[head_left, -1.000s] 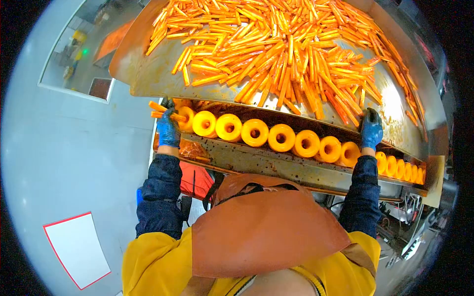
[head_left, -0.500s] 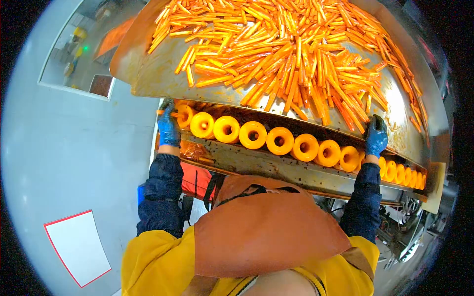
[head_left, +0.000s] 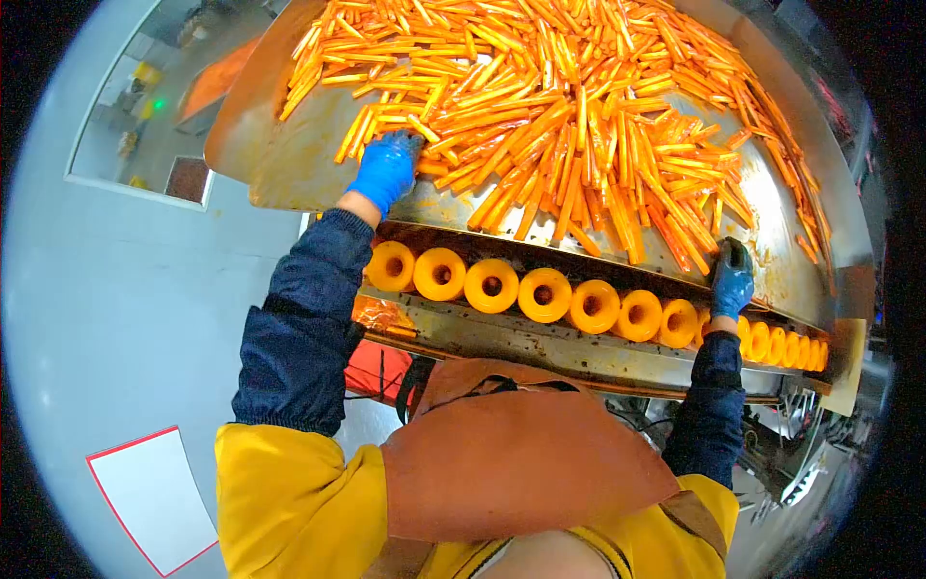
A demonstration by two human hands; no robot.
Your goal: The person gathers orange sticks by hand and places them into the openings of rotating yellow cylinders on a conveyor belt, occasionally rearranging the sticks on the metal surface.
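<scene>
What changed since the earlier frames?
Left hand went forward and slightly right, from the cups' left end to the sticks on the tray. The sticks it held are out of sight; any new grip is unclear. Right hand stayed at the tray's near edge; cups look unchanged.

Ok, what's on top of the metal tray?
A pile of orange sticks covers much of the metal tray, with the gloved left hand at its near left. The tray surface beneath the pile is hidden.
</scene>
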